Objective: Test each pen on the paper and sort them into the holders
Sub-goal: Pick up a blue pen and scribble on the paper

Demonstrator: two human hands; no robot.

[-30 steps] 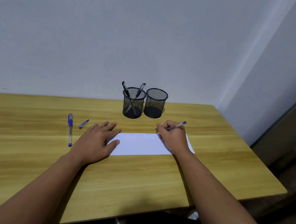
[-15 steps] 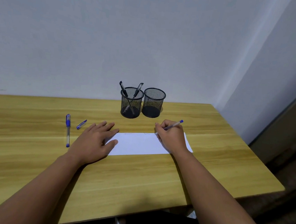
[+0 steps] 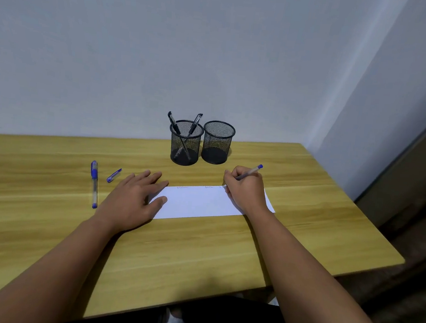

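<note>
While the right hand [image 3: 246, 190] pinches a blue-capped pen [image 3: 250, 170] between curled fingers, the pen's tip sits on the top edge of the white paper [image 3: 197, 201], barrel slanting up and away to the right past the knuckles. Paper lies flat on the wooden table [image 3: 198, 251], running left from under that grip; faint scribbles show along its far edge just left of the tip. Left hand [image 3: 135, 198] lies flat, fingers spread and straight, thumb pressing the paper's left end, holding nothing. Beyond the grip, slightly left, two black mesh holders stand touching or nearly so: the right holder [image 3: 218, 142] is nearest the pen hand, nothing sticking out of it; the left holder [image 3: 185, 143] has two black pens [image 3: 184, 127] crossed inside. Well left of the grip, past the left hand, a capped blue pen [image 3: 94, 183] lies on the table, with a loose blue cap [image 3: 114, 175] just beside it.
</note>
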